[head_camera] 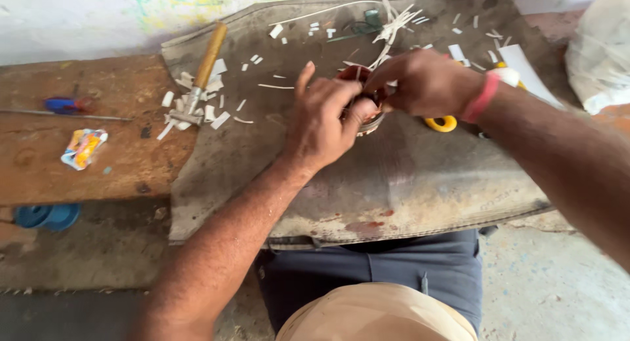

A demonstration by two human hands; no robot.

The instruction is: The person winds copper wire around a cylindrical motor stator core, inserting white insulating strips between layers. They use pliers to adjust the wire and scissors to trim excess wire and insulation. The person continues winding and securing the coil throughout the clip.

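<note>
Both hands on a round wound coil [365, 111] mid grey mat [407, 177]. Left hand [323, 121] grip clenched around coil's left side; right hand [420, 84] pinches its top. Wooden-handled tool [205, 69] left of coil, white strip scraps [197, 108] around it.

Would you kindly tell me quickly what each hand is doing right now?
Left hand: closed around the round reddish wound coil, gripping it.
Right hand: fingers pinched at the coil's top; what they pinch cannot be told.
</note>
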